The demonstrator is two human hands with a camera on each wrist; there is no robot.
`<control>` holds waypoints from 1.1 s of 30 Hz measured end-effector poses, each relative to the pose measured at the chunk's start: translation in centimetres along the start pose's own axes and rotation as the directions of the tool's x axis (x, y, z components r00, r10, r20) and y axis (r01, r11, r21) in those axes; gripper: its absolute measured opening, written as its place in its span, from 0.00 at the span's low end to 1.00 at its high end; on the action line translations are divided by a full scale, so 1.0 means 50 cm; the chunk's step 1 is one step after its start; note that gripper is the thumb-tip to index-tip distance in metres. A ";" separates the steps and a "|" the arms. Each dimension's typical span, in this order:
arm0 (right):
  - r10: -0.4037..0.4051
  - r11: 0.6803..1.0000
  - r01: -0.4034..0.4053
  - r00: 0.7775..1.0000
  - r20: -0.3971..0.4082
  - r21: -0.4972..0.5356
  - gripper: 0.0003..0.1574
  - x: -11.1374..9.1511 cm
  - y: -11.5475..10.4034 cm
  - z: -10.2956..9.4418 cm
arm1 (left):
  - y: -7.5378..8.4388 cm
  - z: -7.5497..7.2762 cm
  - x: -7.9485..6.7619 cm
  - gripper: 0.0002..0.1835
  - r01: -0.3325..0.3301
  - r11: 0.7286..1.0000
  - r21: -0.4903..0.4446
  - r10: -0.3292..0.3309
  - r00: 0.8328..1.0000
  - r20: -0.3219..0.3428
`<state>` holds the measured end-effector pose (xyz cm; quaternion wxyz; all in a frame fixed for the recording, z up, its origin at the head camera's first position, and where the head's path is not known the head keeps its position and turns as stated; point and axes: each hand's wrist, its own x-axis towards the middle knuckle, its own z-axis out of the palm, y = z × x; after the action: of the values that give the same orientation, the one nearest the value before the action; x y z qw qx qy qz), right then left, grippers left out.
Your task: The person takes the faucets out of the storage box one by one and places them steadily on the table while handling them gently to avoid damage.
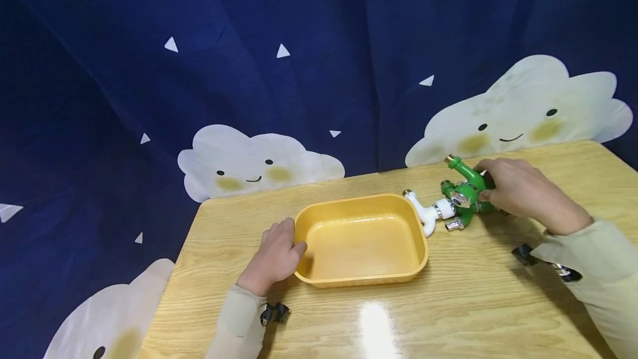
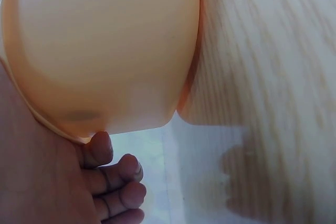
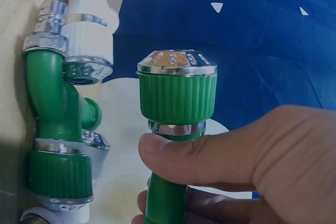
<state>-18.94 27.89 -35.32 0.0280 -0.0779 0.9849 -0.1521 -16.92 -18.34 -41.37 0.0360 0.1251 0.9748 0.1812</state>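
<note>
My left hand [image 1: 274, 255] grips the left end of a yellow plastic basin [image 1: 361, 248], thumb over the rim and fingers on the outer wall. In the left wrist view the basin's smooth side [image 2: 105, 40] fills the upper left, with curled fingertips [image 2: 134, 192] below it. At the right, my right hand [image 1: 520, 190] pinches a green water tap [image 3: 177, 98] with a ribbed knob and chrome cap. Another green tap [image 3: 58, 108] lies beside it on the table, close to a white tap [image 1: 425, 214] near the basin's right end.
The wooden table [image 1: 473, 309] meets a dark blue curtain [image 1: 309, 10] along its back edge. White smiling clouds [image 1: 259, 162] and small triangles decorate the curtain. Part of another white fitting [image 3: 79, 214] shows below the green tap in the right wrist view.
</note>
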 end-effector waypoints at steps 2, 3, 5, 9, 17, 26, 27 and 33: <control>-0.003 1.000 0.003 1.000 0.000 -0.003 0.32 0.004 0.001 0.006 | -0.003 0.000 -0.003 0.08 0.001 1.000 0.004 -0.001 1.000 -0.002; -0.001 1.000 0.001 1.000 0.002 -0.003 0.32 0.006 0.001 0.008 | -0.005 0.000 -0.004 0.08 0.000 1.000 0.004 0.000 1.000 -0.004; 0.003 1.000 -0.003 1.000 0.000 -0.008 0.33 0.004 0.007 0.009 | -0.004 0.000 -0.001 0.08 -0.004 1.000 0.002 0.004 1.000 -0.004; 0.002 1.000 -0.002 1.000 -0.008 -0.022 0.32 0.000 0.015 0.012 | -0.003 -0.001 0.000 0.08 -0.003 1.000 -0.003 0.003 1.000 -0.005; -0.030 0.999 0.029 0.999 -0.025 -0.042 0.27 -0.015 0.017 0.019 | -0.002 -0.001 -0.001 0.07 -0.004 1.000 -0.002 0.004 1.000 -0.003; -0.054 0.996 0.049 0.997 -0.058 -0.072 0.27 -0.032 0.020 0.028 | -0.003 0.000 0.001 0.08 -0.004 1.000 -0.005 0.004 1.000 -0.005; -0.054 0.996 0.050 0.997 -0.061 -0.073 0.28 -0.034 0.021 0.029 | -0.003 0.000 0.000 0.08 -0.002 1.000 -0.004 0.002 1.000 -0.001; -0.044 0.996 0.037 0.995 -0.088 -0.085 0.33 -0.044 0.025 0.035 | -0.003 0.000 -0.002 0.08 0.005 1.000 -0.010 -0.005 1.000 0.010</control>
<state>-16.81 28.90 -37.31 -0.0227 -0.0920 0.9889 -0.1148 -16.88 -18.52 -41.41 0.0421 0.1234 0.9740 0.1852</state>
